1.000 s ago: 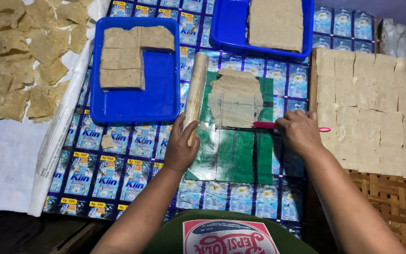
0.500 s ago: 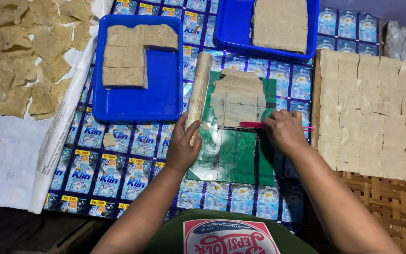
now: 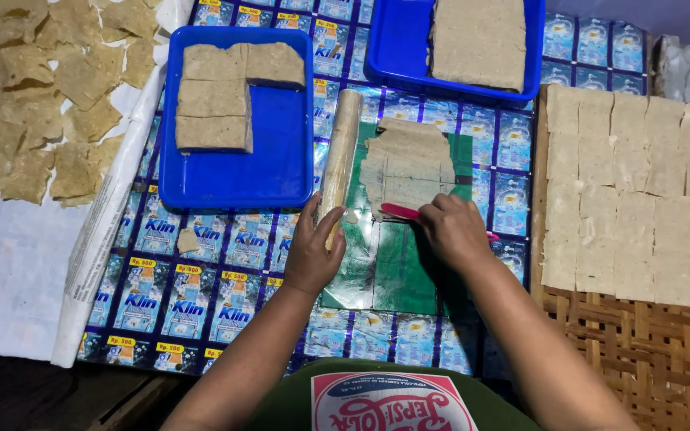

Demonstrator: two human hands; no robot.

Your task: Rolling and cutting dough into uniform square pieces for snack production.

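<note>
My left hand (image 3: 313,251) rests on the near end of a wooden rolling pin (image 3: 340,152) lying lengthwise beside a green cutting mat (image 3: 385,271). My right hand (image 3: 450,230) grips a thin red-handled tool (image 3: 399,211) and holds it flat against the near edge of a thin rolled-out sheet of beige dough (image 3: 407,164) on the mat. The sheet shows cut lines dividing it into squares.
A blue tray (image 3: 281,160) with thick dough slabs (image 3: 213,100) sits to the left. Another blue tray (image 3: 393,56) with a big slab is behind. Cut dough squares (image 3: 640,191) cover a woven bamboo mat at right. Crinkled dried pieces (image 3: 33,96) lie on white cloth at left.
My right hand has slid left along the sheet's near edge with the red tool. My left hand has stayed on the rolling pin.
</note>
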